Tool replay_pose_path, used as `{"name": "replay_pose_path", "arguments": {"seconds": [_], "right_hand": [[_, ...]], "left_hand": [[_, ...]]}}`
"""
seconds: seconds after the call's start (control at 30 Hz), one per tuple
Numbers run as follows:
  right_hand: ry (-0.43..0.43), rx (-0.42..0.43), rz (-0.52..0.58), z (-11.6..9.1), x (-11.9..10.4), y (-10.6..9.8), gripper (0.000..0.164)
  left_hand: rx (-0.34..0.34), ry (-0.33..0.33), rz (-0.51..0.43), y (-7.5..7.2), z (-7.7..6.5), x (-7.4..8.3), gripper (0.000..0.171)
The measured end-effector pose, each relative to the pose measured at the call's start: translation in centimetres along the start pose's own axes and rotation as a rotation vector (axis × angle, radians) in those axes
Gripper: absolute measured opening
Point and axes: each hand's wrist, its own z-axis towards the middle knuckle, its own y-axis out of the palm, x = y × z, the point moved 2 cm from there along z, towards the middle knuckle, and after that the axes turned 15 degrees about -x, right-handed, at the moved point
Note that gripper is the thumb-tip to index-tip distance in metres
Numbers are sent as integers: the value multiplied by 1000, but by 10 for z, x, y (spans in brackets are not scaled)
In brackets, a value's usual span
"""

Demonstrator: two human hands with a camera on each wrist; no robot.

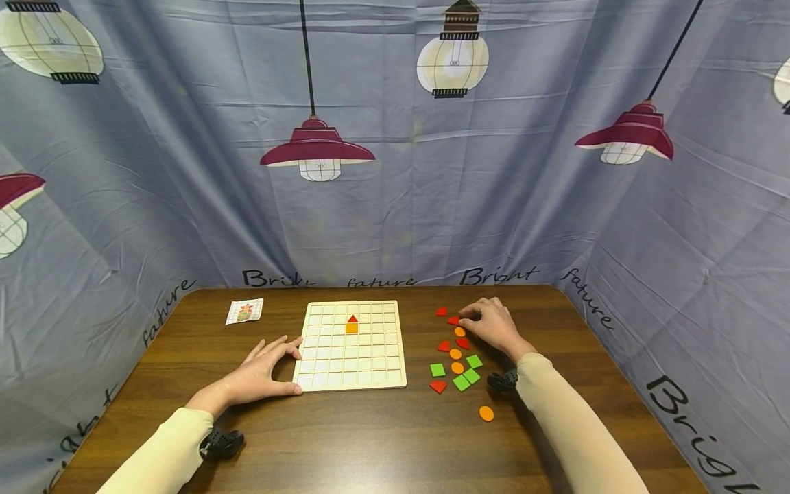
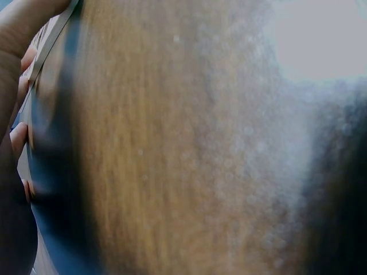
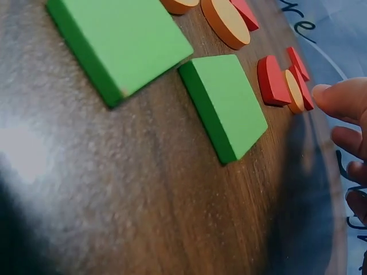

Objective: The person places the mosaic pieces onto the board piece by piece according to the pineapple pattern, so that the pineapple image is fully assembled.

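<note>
My left hand (image 1: 262, 370) rests at the left side of a pale gridded board (image 1: 350, 357), thumb at the near corner and fingertips against the edge. On the board, a red triangle (image 1: 352, 319) sits just above an orange square (image 1: 352, 328). My right hand (image 1: 492, 325) reaches the far end of the loose pieces, its fingertips at a small red piece (image 1: 453, 320). In the right wrist view the thumb tip (image 3: 324, 94) is beside the red pieces, and nothing shows lifted. The left wrist view catches only part of the hand and the board's edge (image 2: 51, 43).
Several orange discs (image 1: 486, 414), green squares (image 1: 437, 370) and red pieces (image 1: 438, 387) lie scattered right of the board. A small card (image 1: 244, 311) with a coloured grid picture lies at the back left. A blue printed curtain (image 1: 395, 226) hangs behind the brown table (image 1: 345, 439).
</note>
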Motion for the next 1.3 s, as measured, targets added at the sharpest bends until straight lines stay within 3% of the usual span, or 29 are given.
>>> {"name": "replay_pose_path", "arguments": {"seconds": [0.3, 0.67, 1.0, 1.13, 1.3], "right_hand": [[19, -3, -5, 10, -1, 4, 20], [18, -29, -12, 15, -1, 3, 16], [54, -36, -34, 13, 3, 1, 16], [101, -16, -52, 8, 9, -2, 16], [157, -1, -52, -1, 25, -10, 18]], "left_hand": [[-4, -1, -7, 0, 1, -2, 54], [55, 67, 7, 3, 0, -4, 54], [62, 85, 7, 5, 0, -7, 53], [46, 59, -9, 7, 2, -12, 55], [23, 18, -24, 4, 1, -8, 55]]}}
